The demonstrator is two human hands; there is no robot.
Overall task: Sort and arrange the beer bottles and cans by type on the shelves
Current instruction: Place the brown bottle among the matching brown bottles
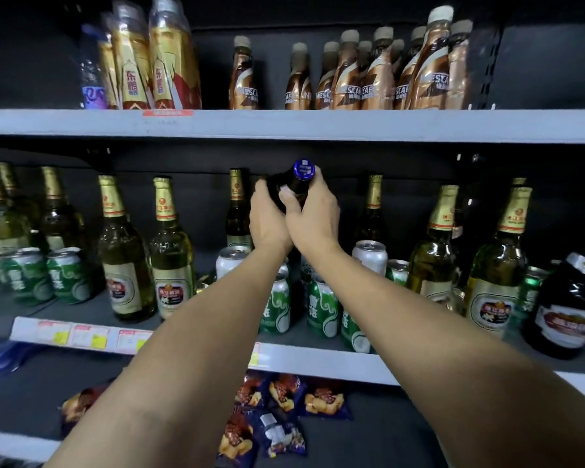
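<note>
Both hands' grip (pixel 293 211): dark glass bottle (pixel 293 184) (glossy blue cap).

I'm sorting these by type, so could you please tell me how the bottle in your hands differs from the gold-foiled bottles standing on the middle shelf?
The held bottle has a blue cap and dark glass; the gold-foiled bottles have gold necks and pale green glass. The held bottle is tilted in the air, gripped by the left hand and right hand; the gold-foiled bottles stand upright on the shelf. Both are glass bottles.

dark back panel (pixel 537 62) | grey shelf boards (pixel 318 125) | dim light
</note>
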